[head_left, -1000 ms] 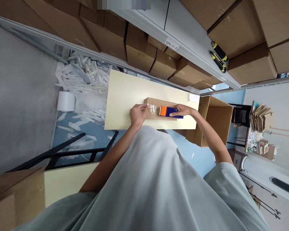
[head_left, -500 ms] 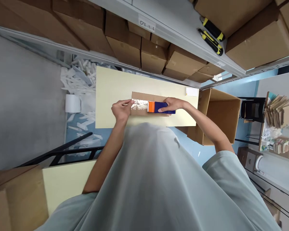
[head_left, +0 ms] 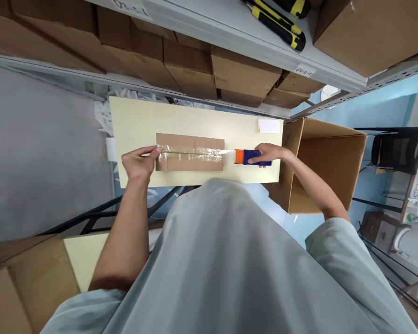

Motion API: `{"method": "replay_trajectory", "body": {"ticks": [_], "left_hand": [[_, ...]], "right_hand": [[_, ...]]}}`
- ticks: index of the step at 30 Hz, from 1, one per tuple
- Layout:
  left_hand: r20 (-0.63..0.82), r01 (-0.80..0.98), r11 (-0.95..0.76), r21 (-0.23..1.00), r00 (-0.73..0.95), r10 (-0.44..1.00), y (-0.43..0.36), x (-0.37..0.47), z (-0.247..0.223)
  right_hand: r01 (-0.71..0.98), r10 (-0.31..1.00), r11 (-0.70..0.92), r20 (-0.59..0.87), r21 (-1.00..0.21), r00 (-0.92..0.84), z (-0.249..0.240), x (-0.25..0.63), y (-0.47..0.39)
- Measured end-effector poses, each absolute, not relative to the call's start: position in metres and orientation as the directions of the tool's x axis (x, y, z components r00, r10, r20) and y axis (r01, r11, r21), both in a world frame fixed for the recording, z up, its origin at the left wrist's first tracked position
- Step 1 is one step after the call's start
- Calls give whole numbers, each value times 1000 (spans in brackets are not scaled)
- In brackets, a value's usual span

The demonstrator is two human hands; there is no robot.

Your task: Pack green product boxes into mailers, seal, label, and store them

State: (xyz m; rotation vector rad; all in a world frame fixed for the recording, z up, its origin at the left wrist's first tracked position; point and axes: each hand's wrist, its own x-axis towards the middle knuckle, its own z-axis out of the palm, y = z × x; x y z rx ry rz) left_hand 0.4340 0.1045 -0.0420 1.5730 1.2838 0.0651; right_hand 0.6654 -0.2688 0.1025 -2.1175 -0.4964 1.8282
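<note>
A flat brown cardboard box (head_left: 191,164) lies on the pale yellow board (head_left: 135,116). Clear shiny tape (head_left: 198,154) runs along its middle from end to end and stretches beyond the right edge to an orange and dark blue tape dispenser (head_left: 244,157). My right hand (head_left: 264,154) is wrapped round the dispenser, which is off the box to the right. At the box's left edge, my left hand (head_left: 142,162) pinches the tape's end between thumb and fingers.
An open cardboard box (head_left: 327,171) stands right of the board. Beyond the board, a grey shelf (head_left: 230,35) holds several boxes and yellow-black cutters (head_left: 278,27). A white label (head_left: 269,126) lies at the board's far right corner.
The dispenser in my right hand has moved right, past the box's edge, drawing out more tape. My left hand and the box appear further left, and the view has shifted.
</note>
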Motion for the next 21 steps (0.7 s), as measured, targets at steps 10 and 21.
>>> {"method": "replay_trajectory", "body": {"ticks": [10,21], "left_hand": [[-486,709,78,701,396,779,94,438,-27],[-421,759,-190,622,530,736,98,430,-29]], "right_hand": [[382,345,-906,-844,-184,411,56,616,-220],[56,34,-998,-737,5,675,37,531,-225]]}}
